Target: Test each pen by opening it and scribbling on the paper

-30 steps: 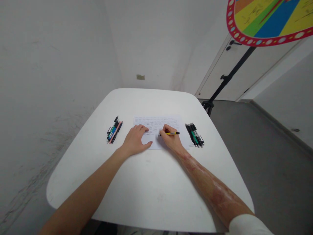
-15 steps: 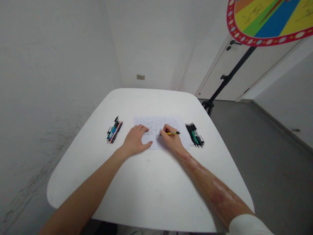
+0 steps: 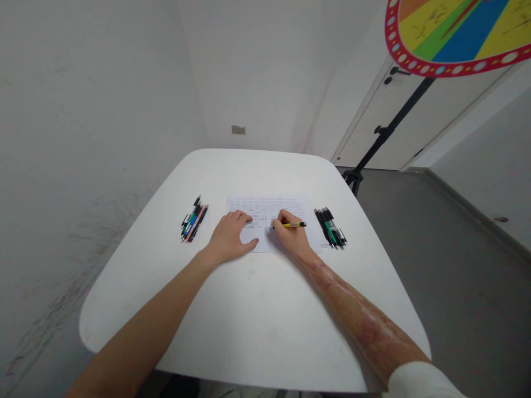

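- A white wall (image 3: 103, 110) ran along the left and far side, with a small dull patch (image 3: 238, 130) stuck on it above the surface.
- A grey floor (image 3: 440, 287) lay to the right of the surface.
- The white surface (image 3: 265, 326), with rounded corners, filled the middle of the scene.
- A white door (image 3: 381, 132) with a dark handle (image 3: 397, 71) stood far right.
- A wheel (image 3: 456, 33), painted in coloured segments with a red dotted rim, hung at the top right on a black stand (image 3: 392, 127) in front of the door.
- A white sleeve (image 3: 423, 382) covered the right arm near the elbow.
- A sheet (image 3: 265, 205) of paper, covered in rows of handwriting, lay near the middle of the surface, and both hands rested on it.
- The left hand (image 3: 228, 239) lay flat, its grip wide, with its fingers (image 3: 244, 217) on the sheet's left side.
- The right hand (image 3: 290, 235) rested on the sheet's right side, its grip narrow around a yellow pen (image 3: 295, 225), with the tip at the paper.
- A bundle of pens (image 3: 194, 220) lay left of the sheet, not touching it.
- A second bundle of pens (image 3: 331, 228) lay just beside the sheet's right edge.
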Available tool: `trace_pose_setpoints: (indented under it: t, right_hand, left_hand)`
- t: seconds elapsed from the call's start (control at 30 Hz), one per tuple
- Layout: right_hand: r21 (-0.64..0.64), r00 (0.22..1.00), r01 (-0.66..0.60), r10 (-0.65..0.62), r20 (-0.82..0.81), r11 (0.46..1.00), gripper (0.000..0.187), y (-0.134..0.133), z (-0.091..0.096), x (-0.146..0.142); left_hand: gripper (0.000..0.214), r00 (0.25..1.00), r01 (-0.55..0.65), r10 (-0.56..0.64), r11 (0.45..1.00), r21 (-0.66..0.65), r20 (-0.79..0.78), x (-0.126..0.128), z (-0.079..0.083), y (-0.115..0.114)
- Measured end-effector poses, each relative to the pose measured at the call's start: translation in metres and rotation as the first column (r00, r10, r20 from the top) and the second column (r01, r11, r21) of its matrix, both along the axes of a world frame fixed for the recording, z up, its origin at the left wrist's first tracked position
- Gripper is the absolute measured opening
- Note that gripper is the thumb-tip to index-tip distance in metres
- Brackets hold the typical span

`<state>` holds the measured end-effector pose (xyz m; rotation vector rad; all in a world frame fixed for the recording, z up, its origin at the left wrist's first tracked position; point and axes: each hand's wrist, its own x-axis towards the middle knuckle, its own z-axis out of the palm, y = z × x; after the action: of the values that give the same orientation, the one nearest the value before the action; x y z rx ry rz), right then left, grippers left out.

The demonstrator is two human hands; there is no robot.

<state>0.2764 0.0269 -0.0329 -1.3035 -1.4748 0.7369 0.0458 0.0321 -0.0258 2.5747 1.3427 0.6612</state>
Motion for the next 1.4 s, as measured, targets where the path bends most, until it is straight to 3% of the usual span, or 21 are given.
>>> trace_pose_setpoints:
  t: [0.33, 0.7, 0.83, 1.07, 1.4]
  right_hand:
    - [0.024, 1.0, 0.009, -0.009, -0.006, 1.0, 0.023, 0.001, -0.003, 0.0]
    - [0.029, 0.988, 0.03, -0.025, -0.152, 0.999, 0.011, 0.002, -0.001, 0.004]
    - [-0.051, 0.975, 0.004, -0.015, -0.221, 0.999, 0.029, -0.001, 0.004, 0.003]
    - [-0.042, 0.979, -0.013, 0.005, -0.202, 0.999, 0.034, -0.004, 0.007, 0.004]
    - [0.001, 0.958, -0.205, 0.201, -0.204, 0.979, 0.065, 0.006, -0.016, 0.007]
  left_hand:
    - [0.05, 1.0, -0.012, 0.012, 1.0, 0.004, 0.003, 0.0, -0.005, 0.0]
    - [0.048, 1.0, 0.001, -0.001, 1.0, 0.009, 0.015, 0.0, -0.003, 0.001]
    - [0.048, 1.0, 0.0, 0.0, 1.0, 0.004, 0.018, 0.0, -0.003, 0.001]
    - [0.049, 1.0, -0.003, 0.003, 1.0, 0.005, 0.02, 0.0, -0.003, 0.001]
    - [0.048, 1.0, 0.001, -0.001, 1.0, 0.005, 0.022, -0.001, -0.005, 0.001]
